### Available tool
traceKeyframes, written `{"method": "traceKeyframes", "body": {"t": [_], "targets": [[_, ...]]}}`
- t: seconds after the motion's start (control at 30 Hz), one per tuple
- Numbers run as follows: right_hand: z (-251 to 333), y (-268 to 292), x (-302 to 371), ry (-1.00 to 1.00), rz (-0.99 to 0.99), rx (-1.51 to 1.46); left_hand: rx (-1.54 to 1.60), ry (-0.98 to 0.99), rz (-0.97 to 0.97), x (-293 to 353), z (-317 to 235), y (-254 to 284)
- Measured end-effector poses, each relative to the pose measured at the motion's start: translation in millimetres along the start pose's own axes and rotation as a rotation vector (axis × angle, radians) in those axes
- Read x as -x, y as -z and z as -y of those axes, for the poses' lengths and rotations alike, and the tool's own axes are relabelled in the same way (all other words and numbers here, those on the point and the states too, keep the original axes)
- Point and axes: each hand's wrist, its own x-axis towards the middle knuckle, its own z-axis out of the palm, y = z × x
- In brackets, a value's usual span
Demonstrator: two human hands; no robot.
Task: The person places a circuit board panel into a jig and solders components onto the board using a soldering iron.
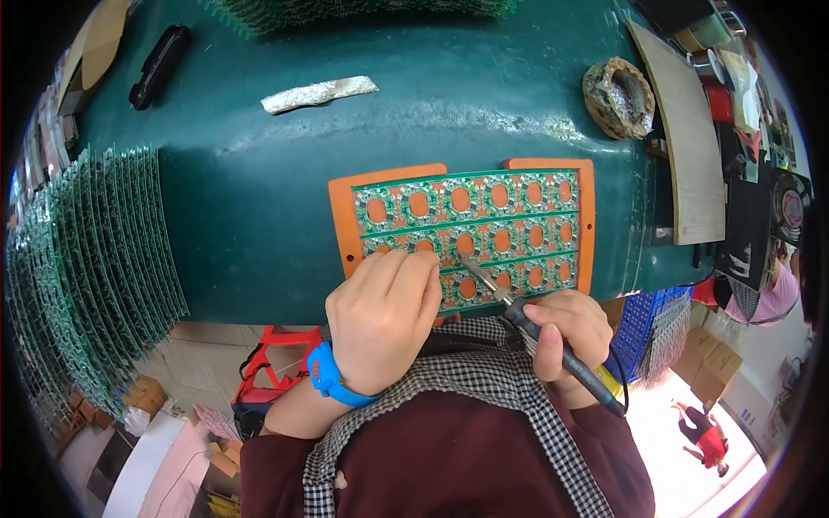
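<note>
A panel of green circuit boards (484, 216) with several round cut-outs lies in an orange frame (344, 220) at the table's near edge. My right hand (572, 332) grips a soldering iron (522, 319) by its dark handle. The iron slants up to the left, and its tip is at the panel's middle row. My left hand (384, 298), with a blue band (332, 380) at its wrist, bends over the panel's lower left part. Its fingers are curled together near the iron's tip. The hand itself hides the fingertips and anything they may hold.
Many upright green boards (108, 250) stand in a row at left, with more boards (345, 13) at the far edge. A silvery strip (319, 93), a black object (160, 65) and a crusted round dish (617, 97) lie beyond the frame. A flat brown board (686, 138) borders the right side.
</note>
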Motion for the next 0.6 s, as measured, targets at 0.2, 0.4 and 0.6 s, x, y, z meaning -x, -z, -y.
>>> {"method": "traceKeyframes", "body": {"t": [0.2, 0.4, 0.6], "targets": [[-1, 0, 1, 0.005, 0.019, -0.002, -0.026, -0.037, -0.051, -1, 3, -2], [-4, 4, -5, 0.015, 0.056, 0.0, -0.04, -0.005, -0.032, -4, 1, 0], [-3, 8, -10, -0.003, -0.001, 0.032, 0.001, 0.086, -0.116, -13, 0, 6]]}}
